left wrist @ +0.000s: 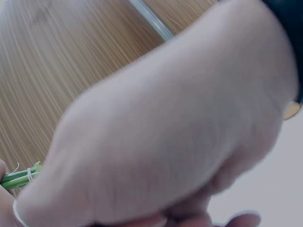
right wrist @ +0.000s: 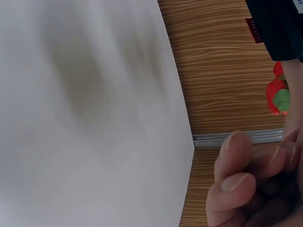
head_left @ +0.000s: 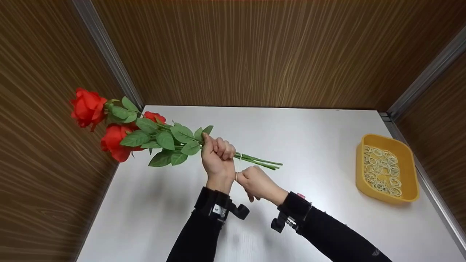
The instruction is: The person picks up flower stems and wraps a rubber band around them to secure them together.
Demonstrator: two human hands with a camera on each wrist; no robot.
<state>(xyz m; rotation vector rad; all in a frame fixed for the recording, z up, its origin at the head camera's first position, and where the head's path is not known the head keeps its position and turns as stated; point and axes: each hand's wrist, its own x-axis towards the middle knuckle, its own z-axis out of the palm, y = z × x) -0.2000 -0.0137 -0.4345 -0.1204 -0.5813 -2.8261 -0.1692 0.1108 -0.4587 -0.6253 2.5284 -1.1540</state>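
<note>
Red roses (head_left: 165, 140), pointing left: my left hand (head_left: 218, 160) is gripping their stems (head_left: 256, 160) above the bench (head_left: 309, 138). Pale band (head_left: 239, 165), looping the stems: my curled right hand (head_left: 260, 183) is pinching it. Yellow tray (head_left: 408, 160): sitting right.

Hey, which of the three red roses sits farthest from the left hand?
The leftmost rose in the head view; the lower rose and the smallest-looking rose are both nearer the left hand.
</note>
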